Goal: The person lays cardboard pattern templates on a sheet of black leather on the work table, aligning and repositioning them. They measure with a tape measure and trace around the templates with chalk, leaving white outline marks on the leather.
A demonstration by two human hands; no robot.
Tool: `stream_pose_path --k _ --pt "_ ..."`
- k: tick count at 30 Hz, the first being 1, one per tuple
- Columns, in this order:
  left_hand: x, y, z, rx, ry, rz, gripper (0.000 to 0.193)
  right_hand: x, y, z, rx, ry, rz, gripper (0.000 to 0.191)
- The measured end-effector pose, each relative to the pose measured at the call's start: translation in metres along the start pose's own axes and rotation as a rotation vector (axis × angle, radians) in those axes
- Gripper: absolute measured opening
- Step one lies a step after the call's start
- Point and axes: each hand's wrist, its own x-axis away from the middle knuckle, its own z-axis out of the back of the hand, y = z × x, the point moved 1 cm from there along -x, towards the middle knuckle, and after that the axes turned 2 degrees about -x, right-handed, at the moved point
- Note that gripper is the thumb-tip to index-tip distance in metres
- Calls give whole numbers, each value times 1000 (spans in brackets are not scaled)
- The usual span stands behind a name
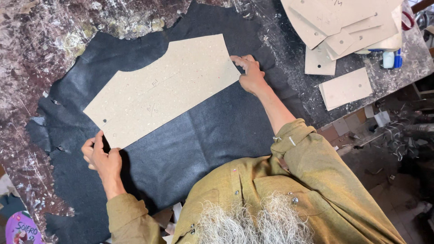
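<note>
I see a large cardboard pattern template [162, 88] lying flat and slantwise on a dark sheet of leather [203, 135], which is spread over the scarred, paint-flecked worktop [31, 49]. My left hand [100, 158] sits at the template's lower-left corner, its grip closed with fingers pinching the cardboard edge. My right hand [249, 72] rests on the template's right-hand corner, fingers spread apart and pressing flat, clamped on nothing. Both arms wear olive-yellow sleeves [294, 144]. Well apart, at the top right of the worktop, a heap of smaller cardboard pattern pieces [343, 22] overlaps, with one loose rectangular piece [346, 88] just below it. A blue-and-white bottle [391, 58] stands beside that heap.
</note>
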Motion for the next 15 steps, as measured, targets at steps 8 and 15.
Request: stream_pose_path --k 8,15 --pt "27 71 -40 -359 23 -364 65 52 25 -20 275 329 208 46" --pt "43 151 -82 -431 -282 -390 71 49 21 -21 209 372 124 44"
